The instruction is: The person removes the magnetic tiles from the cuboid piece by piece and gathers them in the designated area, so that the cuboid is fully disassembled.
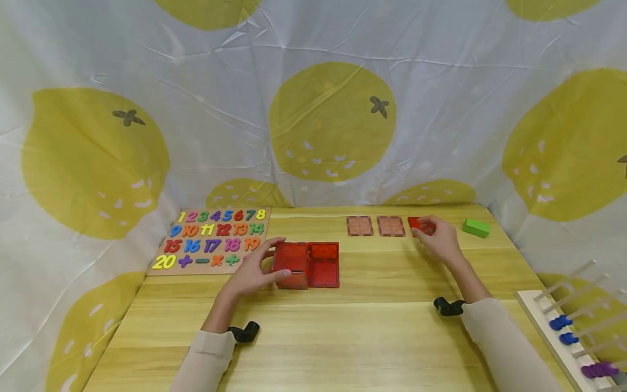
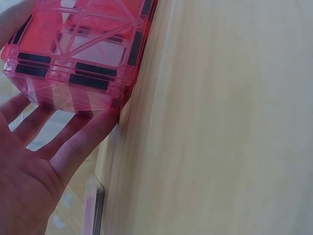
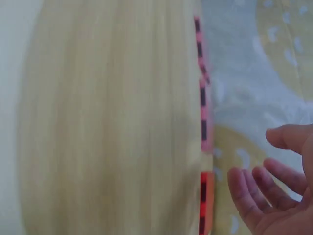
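My left hand (image 1: 250, 275) holds a cube of see-through red magnetic tiles (image 1: 292, 257) from its left side, thumb at the front and fingers behind. In the left wrist view, fingertips touch the cube's side (image 2: 63, 95). Joined to its right is a second red section (image 1: 325, 274) with an open top. Farther right, my right hand (image 1: 438, 239) hovers by a flat red magnetic tile (image 1: 415, 222), partly covering it in the head view. The right wrist view shows its fingers loosely bent, holding nothing, apart from the red tile (image 3: 207, 200).
Two pale pink magnetic tiles (image 1: 360, 226) lie in a row left of the red tile. A green block (image 1: 476, 228) sits at the back right. Behind the left hand lies a number puzzle board (image 1: 196, 239). A bead counting rack (image 1: 548, 326) stands at the right edge.
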A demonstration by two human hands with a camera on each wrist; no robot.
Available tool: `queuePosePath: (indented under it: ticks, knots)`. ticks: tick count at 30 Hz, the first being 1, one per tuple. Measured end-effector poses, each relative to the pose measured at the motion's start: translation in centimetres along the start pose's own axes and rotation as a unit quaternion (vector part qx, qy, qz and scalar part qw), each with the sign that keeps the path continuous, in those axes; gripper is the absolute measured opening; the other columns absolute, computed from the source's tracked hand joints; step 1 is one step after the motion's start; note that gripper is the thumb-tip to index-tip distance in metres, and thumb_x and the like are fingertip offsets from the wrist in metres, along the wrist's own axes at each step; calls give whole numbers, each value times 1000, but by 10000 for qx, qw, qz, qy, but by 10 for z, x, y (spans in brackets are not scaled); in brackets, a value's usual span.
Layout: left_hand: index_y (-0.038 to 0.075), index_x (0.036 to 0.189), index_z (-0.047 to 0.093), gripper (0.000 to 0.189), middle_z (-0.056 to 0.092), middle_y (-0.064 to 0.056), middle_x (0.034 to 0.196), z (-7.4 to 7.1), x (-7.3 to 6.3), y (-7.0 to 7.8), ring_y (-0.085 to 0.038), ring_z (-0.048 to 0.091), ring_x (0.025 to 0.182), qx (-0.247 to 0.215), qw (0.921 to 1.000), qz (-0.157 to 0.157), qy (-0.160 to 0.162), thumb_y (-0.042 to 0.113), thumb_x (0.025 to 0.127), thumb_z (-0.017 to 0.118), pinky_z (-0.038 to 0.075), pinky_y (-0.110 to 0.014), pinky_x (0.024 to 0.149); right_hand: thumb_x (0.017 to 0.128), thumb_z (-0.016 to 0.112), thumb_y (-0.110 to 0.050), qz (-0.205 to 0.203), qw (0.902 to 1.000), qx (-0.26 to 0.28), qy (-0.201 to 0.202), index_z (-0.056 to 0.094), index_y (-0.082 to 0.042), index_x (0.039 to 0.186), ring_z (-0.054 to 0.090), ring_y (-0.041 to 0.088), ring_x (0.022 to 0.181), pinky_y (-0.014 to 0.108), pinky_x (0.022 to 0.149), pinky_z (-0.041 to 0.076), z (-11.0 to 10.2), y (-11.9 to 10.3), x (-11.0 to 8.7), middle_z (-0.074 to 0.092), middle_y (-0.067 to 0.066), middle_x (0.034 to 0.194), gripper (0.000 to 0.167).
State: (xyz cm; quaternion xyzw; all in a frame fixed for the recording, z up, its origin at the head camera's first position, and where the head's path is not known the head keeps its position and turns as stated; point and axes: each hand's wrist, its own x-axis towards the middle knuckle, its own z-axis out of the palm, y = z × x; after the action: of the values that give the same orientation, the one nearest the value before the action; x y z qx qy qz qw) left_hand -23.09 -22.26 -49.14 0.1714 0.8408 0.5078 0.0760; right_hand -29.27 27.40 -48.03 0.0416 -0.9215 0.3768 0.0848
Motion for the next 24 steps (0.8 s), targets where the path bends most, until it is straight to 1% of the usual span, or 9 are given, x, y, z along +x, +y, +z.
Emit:
queuePosePath:
  ticks: [2,5,10,13,16,18,22,24]
  knots:
    - [29,156,39,81,37,-6,162,-1,0,1,-44,43,145,49,10000,-29,29,36,88,83,59,-45,99,101,68,-29,-42,9998,94,-174,63,2,132,68,40,105,48,84,59,5,-6,-4,69,24,119,45]
    - [24,156,40,82,38,-7,161,-1,0,1,-44,44,144,75,10000,-33,34,36,88,83,60,-44,96,99,70,-28,-119,9989,300,-354,64,0,131,69,40,109,48,85,60,15,-16,-10,68,23,125,43]
    - [22,155,42,81,40,-7,159,-1,-1,1,-44,44,144,55,10000,-19,70,34,87,84,61,-44,96,97,74,-33,-324,9946,673,-716,64,-3,133,68,38,113,48,87,61,33,-34,-18,67,19,130,48]
    - [23,152,44,78,41,-8,158,-2,-3,3,-46,44,143,72,9999,-2,87,33,87,84,61,-45,96,96,75,-32,-434,9893,1016,-957,63,-3,135,67,37,114,49,90,61,44,-45,-22,66,20,132,51]
    - [22,152,44,78,42,-8,158,-2,-5,4,-46,44,143,40,10000,6,58,33,87,85,60,-45,96,95,76,-30,-566,9832,1321,-1123,64,-3,135,67,34,113,49,94,60,53,-56,-24,65,19,133,49]
    - [20,153,43,79,42,-7,158,-2,-4,5,-45,44,143,-20,10000,15,30,33,87,85,60,-44,96,95,77,-29,-713,9789,1468,-1232,65,-4,134,67,32,114,48,95,60,56,-64,-24,64,19,133,49]
    - [23,152,44,78,41,-7,157,-1,-2,3,-44,45,143,-43,10000,29,26,33,87,85,61,-42,95,93,78,-30,-938,9707,1691,-1428,66,-5,133,68,31,113,47,95,60,63,-79,-25,65,20,132,49]
    - [24,152,44,77,41,-7,157,0,-1,3,-44,45,143,-40,10000,30,24,33,87,85,61,-42,94,93,79,-30,-969,9681,1767,-1491,66,-6,133,68,31,113,46,95,60,66,-85,-25,65,20,132,49]
